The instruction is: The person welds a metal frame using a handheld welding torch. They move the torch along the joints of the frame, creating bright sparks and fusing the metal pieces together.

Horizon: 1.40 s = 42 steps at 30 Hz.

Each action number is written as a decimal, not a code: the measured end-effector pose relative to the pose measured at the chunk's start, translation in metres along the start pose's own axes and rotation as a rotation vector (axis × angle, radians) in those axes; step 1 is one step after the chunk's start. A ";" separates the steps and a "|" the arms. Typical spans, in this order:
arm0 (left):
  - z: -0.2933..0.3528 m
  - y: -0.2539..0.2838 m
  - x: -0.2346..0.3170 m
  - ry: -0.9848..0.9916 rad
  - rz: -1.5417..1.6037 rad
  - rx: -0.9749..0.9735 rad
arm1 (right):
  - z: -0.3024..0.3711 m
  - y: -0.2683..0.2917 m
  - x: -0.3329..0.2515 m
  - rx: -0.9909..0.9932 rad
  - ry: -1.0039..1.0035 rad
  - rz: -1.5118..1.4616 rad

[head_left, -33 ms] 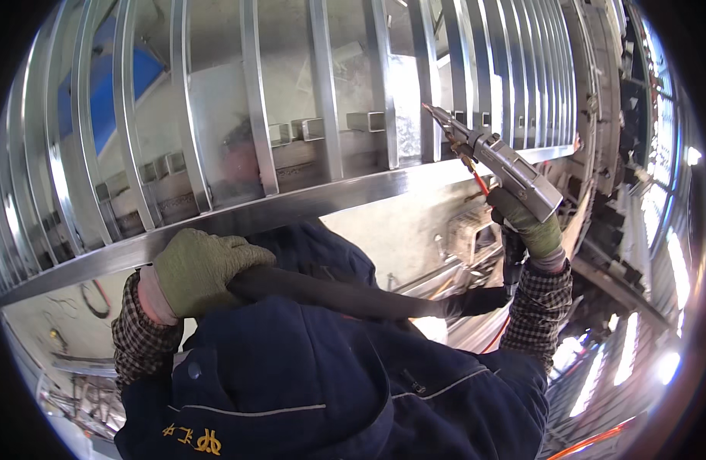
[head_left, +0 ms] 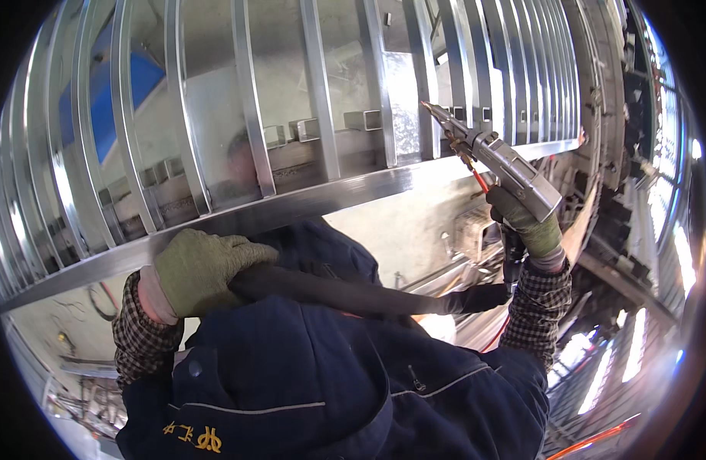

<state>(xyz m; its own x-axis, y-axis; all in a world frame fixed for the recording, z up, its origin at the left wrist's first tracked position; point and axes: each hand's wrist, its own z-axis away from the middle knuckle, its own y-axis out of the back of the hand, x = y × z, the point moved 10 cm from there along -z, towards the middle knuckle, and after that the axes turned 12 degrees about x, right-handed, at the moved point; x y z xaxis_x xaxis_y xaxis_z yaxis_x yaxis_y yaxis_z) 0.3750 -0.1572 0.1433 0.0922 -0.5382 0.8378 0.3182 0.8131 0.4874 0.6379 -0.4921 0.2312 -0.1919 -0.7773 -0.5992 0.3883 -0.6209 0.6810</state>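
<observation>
Beside the railing (head_left: 353,187), my left hand (head_left: 203,268) curls round the black hose (head_left: 353,294), best kept slack; my right hand (head_left: 532,225) grips the torch (head_left: 514,169).

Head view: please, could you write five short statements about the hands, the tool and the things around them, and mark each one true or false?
1. The right hand holds a silver tool with a narrow tip. True.
2. The left hand holds nothing. False: it holds a thick black hose or cable.
3. Both hands are without gloves. False: both wear green gloves.
4. The metal frame has many bars with gaps between them. True.
5. The blue panel is at the right of the view. False: it is at the upper left, behind the bars.
</observation>
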 end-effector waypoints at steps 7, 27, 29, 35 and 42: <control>-0.105 0.079 0.044 -0.122 0.046 0.119 | 0.043 -0.005 0.010 0.091 0.293 0.124; -0.376 0.009 0.013 -0.158 -0.723 0.044 | 0.089 -0.068 -0.028 0.293 0.147 0.473; -0.376 0.008 0.013 -0.138 -0.714 0.012 | 0.086 -0.070 -0.029 0.303 0.131 0.458; -0.377 0.006 0.012 -0.159 -0.747 0.006 | 0.085 -0.077 -0.033 0.309 0.191 0.525; -0.378 0.003 0.009 -0.144 -0.779 0.010 | 0.083 -0.082 -0.032 0.323 0.140 0.524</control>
<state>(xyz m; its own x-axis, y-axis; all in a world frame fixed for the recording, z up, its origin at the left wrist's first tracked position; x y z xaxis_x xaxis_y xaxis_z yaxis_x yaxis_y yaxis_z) 0.7335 -0.2436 0.0588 -0.2767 -0.9199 0.2780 0.2329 0.2165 0.9481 0.5372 -0.4251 0.2299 0.0778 -0.9795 -0.1857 0.1025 -0.1775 0.9788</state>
